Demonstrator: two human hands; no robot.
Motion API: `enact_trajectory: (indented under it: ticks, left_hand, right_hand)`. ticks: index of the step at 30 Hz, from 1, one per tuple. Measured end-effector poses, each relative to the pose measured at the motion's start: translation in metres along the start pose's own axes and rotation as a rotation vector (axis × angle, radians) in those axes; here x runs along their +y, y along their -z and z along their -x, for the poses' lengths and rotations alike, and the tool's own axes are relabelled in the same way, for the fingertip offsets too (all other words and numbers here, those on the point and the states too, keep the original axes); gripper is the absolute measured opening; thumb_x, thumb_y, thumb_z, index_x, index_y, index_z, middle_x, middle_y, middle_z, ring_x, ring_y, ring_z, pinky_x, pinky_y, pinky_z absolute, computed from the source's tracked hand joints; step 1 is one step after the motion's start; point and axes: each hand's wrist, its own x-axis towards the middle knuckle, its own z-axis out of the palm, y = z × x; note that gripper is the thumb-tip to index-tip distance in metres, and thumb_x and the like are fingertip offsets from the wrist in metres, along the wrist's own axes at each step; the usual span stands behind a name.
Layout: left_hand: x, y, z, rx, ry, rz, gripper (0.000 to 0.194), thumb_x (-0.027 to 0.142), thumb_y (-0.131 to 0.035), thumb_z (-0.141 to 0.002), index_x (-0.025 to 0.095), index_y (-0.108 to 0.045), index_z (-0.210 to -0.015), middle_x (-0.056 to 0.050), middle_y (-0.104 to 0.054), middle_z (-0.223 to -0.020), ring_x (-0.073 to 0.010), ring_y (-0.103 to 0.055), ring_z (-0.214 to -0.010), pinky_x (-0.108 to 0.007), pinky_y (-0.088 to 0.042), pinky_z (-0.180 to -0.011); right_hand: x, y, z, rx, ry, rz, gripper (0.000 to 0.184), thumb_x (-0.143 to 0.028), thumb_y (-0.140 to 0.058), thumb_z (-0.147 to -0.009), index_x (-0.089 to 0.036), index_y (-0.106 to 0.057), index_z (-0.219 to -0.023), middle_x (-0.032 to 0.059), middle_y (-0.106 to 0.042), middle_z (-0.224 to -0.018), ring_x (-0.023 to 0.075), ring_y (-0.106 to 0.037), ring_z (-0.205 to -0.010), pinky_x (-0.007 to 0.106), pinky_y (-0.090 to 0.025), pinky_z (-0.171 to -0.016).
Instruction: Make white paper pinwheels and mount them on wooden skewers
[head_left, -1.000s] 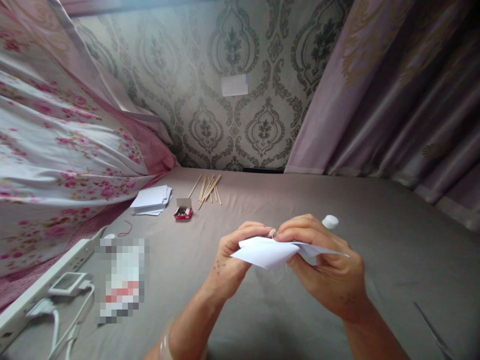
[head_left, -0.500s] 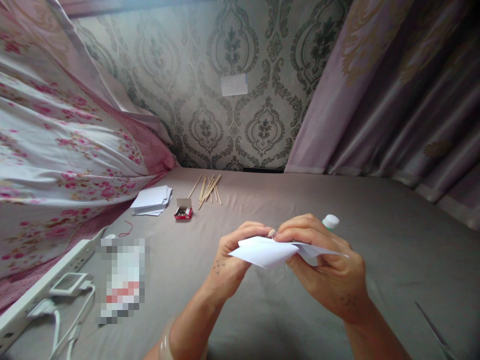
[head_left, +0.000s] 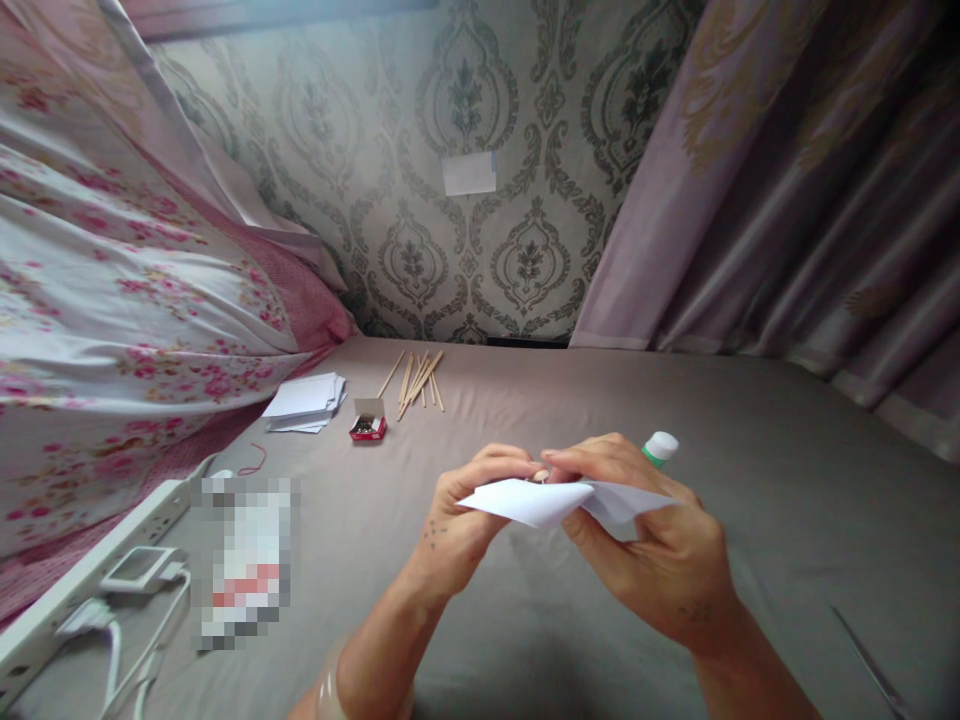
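Head view: left hand [head_left: 461, 525] and right hand [head_left: 671, 560], grips clamped on a white paper sheet [head_left: 529, 500] in midair, pale tip [head_left: 541, 476] between them. Judged partway: sheet bent, not yet set down; farther off, open red tack box [head_left: 367, 435], paper stack [head_left: 301, 400], wooden sticks [head_left: 421, 384] lie untouched.

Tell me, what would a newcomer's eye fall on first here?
Probably the white paper, bright between the left hand and right hand, just right of centre. Next come the ornate wallpaper behind and the flowered cloth at left. Beyond the hands, leftward, a small red box sits near pale sticks.
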Motion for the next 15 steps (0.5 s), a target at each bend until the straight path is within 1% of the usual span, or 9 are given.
enact_trajectory:
  ticks: [3,6,12,15]
  left_hand:
    - [0.0034,0.0003,-0.0007,0.001,-0.014,0.001,0.022,0.036,-0.078,-0.070,0.023,-0.078,-0.088,-0.007,-0.063,-0.091,-0.0176,-0.059,-0.085,-0.028,-0.047,-0.076]
    - [0.0061,0.0001,-0.0014,-0.011,-0.038,0.013,0.024,0.040,-0.079,-0.068,0.024,-0.079,-0.086,-0.007,-0.062,-0.088,-0.0172,-0.058,-0.082,-0.028,-0.047,-0.074]
    - [0.0059,0.0027,-0.0015,-0.044,-0.042,0.000,0.016,0.034,-0.076,-0.072,0.026,-0.079,-0.085,-0.006,-0.063,-0.087,-0.0156,-0.059,-0.081,-0.026,-0.047,-0.073]
    - [0.0042,0.0043,-0.0009,-0.048,-0.018,-0.015,0.017,0.034,-0.076,-0.073,0.025,-0.079,-0.086,-0.006,-0.063,-0.087,-0.0156,-0.059,-0.080,-0.027,-0.047,-0.073]
  right_hand:
    - [-0.0019,0.0007,-0.0013,-0.017,0.031,-0.021,0.031,-0.007,-0.062,-0.081,-0.024,-0.067,-0.106,0.0047,-0.071,-0.089,0.0194,-0.065,-0.081,0.035,-0.053,-0.072]
    - [-0.0037,0.0009,-0.0017,-0.022,0.041,-0.023,0.034,-0.005,-0.062,-0.080,-0.025,-0.067,-0.107,0.0042,-0.070,-0.088,0.0188,-0.064,-0.080,0.034,-0.052,-0.072]
    - [-0.0038,0.0000,0.0013,-0.046,0.062,-0.002,0.036,-0.005,-0.062,-0.080,-0.024,-0.065,-0.110,0.0048,-0.070,-0.089,0.0189,-0.063,-0.082,0.036,-0.051,-0.074]
    - [-0.0033,-0.0003,0.0016,-0.043,0.060,-0.001,0.034,-0.005,-0.061,-0.081,-0.024,-0.065,-0.109,0.0048,-0.070,-0.088,0.0189,-0.063,-0.080,0.036,-0.051,-0.073]
